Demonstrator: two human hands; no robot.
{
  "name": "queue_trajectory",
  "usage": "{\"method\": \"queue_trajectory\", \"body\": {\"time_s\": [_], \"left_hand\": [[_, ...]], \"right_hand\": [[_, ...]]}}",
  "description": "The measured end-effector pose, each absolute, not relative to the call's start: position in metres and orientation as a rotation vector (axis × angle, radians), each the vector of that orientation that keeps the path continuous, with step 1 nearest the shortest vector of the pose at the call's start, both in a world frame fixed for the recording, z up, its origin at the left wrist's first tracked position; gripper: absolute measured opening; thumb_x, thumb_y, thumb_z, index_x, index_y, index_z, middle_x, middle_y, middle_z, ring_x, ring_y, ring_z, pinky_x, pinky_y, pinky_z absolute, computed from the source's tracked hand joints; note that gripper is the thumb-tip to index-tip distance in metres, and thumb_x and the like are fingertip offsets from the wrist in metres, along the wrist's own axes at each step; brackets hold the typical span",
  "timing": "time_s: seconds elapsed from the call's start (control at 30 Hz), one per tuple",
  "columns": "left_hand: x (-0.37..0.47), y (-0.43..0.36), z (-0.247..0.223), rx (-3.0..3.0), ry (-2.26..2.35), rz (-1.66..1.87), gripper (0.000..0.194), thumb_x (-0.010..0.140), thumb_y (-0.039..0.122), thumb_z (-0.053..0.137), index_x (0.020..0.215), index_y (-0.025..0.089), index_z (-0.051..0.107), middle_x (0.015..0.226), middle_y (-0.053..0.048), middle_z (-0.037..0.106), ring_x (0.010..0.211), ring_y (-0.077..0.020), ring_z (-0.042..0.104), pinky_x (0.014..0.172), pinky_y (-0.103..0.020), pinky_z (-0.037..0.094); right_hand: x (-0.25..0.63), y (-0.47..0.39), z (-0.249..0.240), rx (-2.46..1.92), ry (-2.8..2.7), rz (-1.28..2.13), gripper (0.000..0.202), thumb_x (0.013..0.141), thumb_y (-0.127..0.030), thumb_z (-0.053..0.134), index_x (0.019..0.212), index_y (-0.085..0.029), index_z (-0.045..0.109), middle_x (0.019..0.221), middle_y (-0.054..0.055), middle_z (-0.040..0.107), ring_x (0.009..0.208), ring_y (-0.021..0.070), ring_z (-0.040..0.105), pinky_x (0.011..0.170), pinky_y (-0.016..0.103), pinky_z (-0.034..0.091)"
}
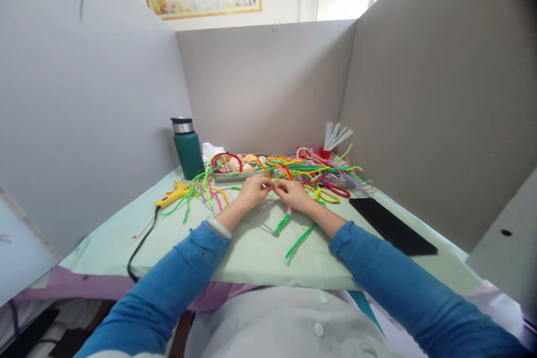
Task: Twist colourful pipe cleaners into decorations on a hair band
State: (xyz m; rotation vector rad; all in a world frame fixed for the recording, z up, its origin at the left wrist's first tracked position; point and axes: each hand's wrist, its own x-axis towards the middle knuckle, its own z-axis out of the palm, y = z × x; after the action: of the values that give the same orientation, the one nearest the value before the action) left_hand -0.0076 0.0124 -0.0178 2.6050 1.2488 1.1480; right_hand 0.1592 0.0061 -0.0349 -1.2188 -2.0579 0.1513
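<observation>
My left hand and my right hand meet over the middle of the table, fingertips pinched close together. Between them is an orange pipe cleaner, its free end sticking up and back to the left. Below my right hand lies a green-wrapped stem with a pink end. A straight green pipe cleaner runs out from under my right wrist. Just behind my hands spreads a large heap of coloured pipe cleaners. The exact grip at the fingertips is too small to make out.
A yellow glue gun with a black cord lies left, near a green bottle. A metal tray holds small pieces at the back. White glue sticks stand in a red holder. A black slab lies right. Grey partitions enclose the table.
</observation>
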Motion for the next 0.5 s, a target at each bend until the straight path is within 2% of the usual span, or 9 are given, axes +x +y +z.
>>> {"method": "queue_trajectory", "body": {"time_s": [0.23,0.5], "left_hand": [[-0.0077,0.0142,-0.0181,2.637,1.267,1.056,0.021,0.074,0.019,0.055,0.087,0.020,0.072,0.086,-0.004,0.066,0.075,-0.0127,0.057,0.069,-0.022,0.042],[-0.0080,0.0131,-0.0188,2.663,1.350,0.965,0.024,0.075,0.023,0.054,0.091,0.020,0.072,0.080,-0.005,0.064,0.070,-0.0131,0.055,0.067,-0.022,0.041]], "right_hand": [[0.1602,0.0075,-0.0380,-1.186,-2.077,0.150,0.020,0.078,-0.029,0.047,0.070,-0.017,0.060,0.057,-0.001,0.056,0.054,0.0103,0.048,0.052,0.020,0.029],[0.1587,0.0040,-0.0372,-1.192,-2.100,0.169,0.019,0.079,-0.029,0.047,0.072,-0.017,0.060,0.056,-0.001,0.056,0.052,0.0095,0.048,0.051,0.020,0.028]]}}
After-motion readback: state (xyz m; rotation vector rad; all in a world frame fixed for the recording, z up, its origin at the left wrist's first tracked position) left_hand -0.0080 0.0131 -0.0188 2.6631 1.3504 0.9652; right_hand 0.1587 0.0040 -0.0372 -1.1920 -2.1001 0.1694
